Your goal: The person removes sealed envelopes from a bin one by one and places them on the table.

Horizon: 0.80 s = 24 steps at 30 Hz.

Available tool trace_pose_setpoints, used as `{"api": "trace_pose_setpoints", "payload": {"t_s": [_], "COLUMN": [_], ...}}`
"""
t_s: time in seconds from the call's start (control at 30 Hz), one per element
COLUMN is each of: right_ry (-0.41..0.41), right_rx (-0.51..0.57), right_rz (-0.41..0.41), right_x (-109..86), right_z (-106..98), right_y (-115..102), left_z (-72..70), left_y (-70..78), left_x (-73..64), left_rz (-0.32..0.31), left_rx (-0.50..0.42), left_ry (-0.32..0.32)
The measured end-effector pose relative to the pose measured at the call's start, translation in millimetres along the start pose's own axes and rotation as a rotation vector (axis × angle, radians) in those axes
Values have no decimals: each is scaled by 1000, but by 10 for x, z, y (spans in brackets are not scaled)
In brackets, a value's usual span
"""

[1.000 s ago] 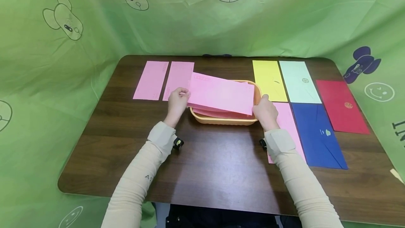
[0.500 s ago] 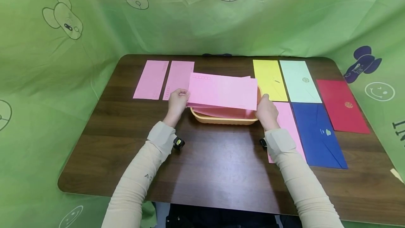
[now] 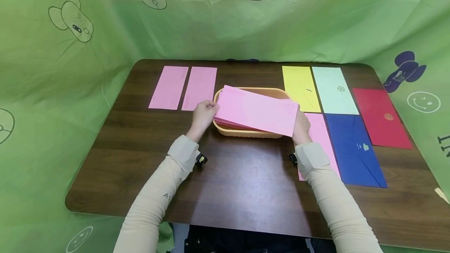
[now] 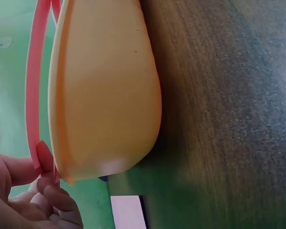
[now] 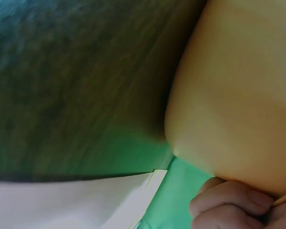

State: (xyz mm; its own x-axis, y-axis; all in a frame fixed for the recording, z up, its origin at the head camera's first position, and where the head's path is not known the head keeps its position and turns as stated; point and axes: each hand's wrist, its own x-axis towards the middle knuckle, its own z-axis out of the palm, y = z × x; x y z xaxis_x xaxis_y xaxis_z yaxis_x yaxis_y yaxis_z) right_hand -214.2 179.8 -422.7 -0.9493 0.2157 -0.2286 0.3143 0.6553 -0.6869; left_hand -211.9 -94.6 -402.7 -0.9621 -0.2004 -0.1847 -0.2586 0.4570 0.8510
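Note:
My left hand [image 3: 204,117] pinches the left end of several pink envelopes [image 3: 258,110], printed with small boxes at one corner. They lie tilted above an orange-yellow plastic basket [image 3: 251,132], and their right end slopes down over its right rim. In the left wrist view, thumb and fingers hold an envelope edge [image 4: 33,95] just above the rim. My right hand [image 3: 301,128] grips the basket's right end; the right wrist view shows its fingers [image 5: 229,202] curled under the rim. The envelopes partly cover that hand in the head view.
Two pink envelopes [image 3: 168,88] lie side by side at the back left of the brown table [image 3: 140,175]. To the right lie yellow [image 3: 300,89], mint [image 3: 335,90], red [image 3: 381,118], blue [image 3: 355,149] and pink [image 3: 321,139] envelopes. A green cloth [image 3: 211,22] hangs behind.
The held envelopes have shifted right and tilted, their right end dropping over the basket's right rim and partly over my right hand. My left hand has moved slightly right; the basket's back rim now shows.

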Motion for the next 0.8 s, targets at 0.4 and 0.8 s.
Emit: {"api": "trace_pose_setpoints", "payload": {"t_s": [0.4, 0.8], "right_ry": [-27, -65], "right_rx": [-220, -309], "right_rz": [-12, 18], "right_x": [72, 59], "right_z": [-28, -35], "right_y": [-33, -74], "left_z": [-12, -21], "left_y": [16, -45], "left_x": [-45, 12], "left_rz": [78, 37], "left_rx": [207, 0], "left_ry": [11, 88]}}
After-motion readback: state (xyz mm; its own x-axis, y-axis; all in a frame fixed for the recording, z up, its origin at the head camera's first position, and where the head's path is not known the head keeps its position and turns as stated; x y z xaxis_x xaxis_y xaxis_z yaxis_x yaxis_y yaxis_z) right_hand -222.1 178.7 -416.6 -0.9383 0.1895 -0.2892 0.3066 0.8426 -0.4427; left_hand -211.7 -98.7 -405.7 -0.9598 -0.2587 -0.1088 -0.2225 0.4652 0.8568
